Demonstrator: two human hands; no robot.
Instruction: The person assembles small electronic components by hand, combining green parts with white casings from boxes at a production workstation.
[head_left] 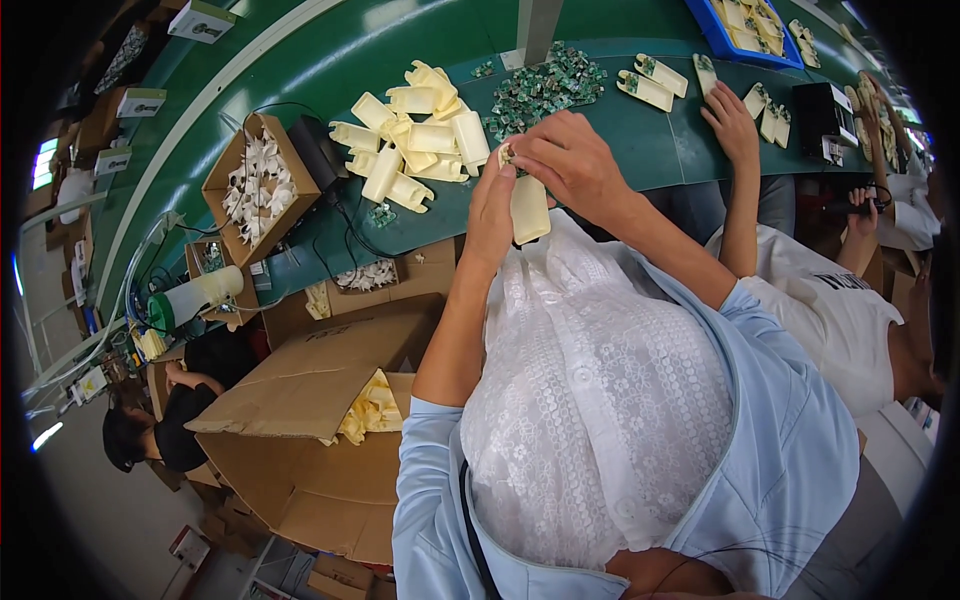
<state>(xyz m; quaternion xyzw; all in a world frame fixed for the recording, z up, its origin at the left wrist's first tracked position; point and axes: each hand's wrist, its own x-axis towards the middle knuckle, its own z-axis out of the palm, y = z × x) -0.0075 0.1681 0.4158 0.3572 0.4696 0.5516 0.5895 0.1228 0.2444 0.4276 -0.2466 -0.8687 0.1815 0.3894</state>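
Observation:
A cream plastic casing half [530, 212] is held at the table's near edge, tilted down toward my chest. My left hand [490, 205] grips its upper end from the left, thumb on top. The bent fingers of my right hand [572, 160] pinch at that same end, over a small part [506, 156] too covered to make out. Just beyond my hands lies a heap of small green circuit boards [550, 88]. To the left is a pile of empty cream casings [415, 135].
Casings fitted with boards [647, 90] lie to the right, near a co-worker's hand [732, 125]. A blue bin [715, 30] of casings stands behind them. On the left are a carton of white parts [258, 190], cables and an open cardboard box [320, 480]. A metal post [538, 30] rises at the back.

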